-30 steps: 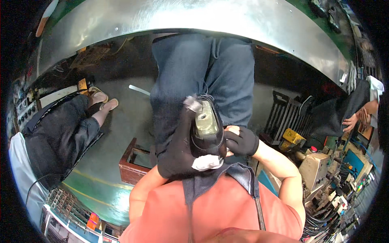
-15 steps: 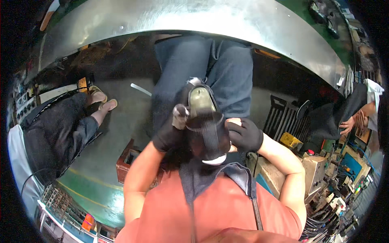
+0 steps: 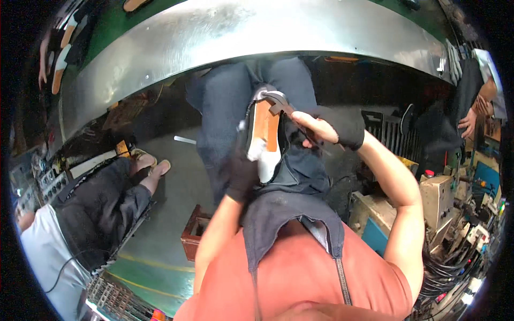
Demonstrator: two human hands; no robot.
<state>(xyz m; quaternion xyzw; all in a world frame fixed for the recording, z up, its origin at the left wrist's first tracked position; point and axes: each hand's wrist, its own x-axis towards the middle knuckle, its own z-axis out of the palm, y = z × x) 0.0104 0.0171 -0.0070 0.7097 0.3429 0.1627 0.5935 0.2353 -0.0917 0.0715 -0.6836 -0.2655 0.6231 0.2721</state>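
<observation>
Beyond one red shirt [image 3: 300, 278] and one dark apron [image 3: 289, 208], a single shoe [image 3: 266, 128] sits over the lap [image 3: 219, 107], tan sole up, its far end toward the bench; whether it rests on the legs I cannot tell. It looks moderately heavy and firm, as if filled by a form, with a stiff flat sole, a softer upper and little that seems fragile; the pale end may be smoother and more slippery. The sides look the best hold, leaving the sole clear. There are two hands, both in dark gloves: the left hand [image 3: 243, 168], blurred, grips the shoe's left side, and the right hand [image 3: 326, 128] is closed around one tool [image 3: 279, 105], its dark head over the sole's far end. Farther off stand one red-brown stool [image 3: 188, 241] at left and one box [image 3: 436, 195] with a red button at right; two co-workers flank the person, one seated left [image 3: 91, 214], one at right showing hands [image 3: 471, 120]. Farthest are one metal bench [image 3: 241, 37] and, past its edge at upper left, three tan pieces [image 3: 58, 81]
</observation>
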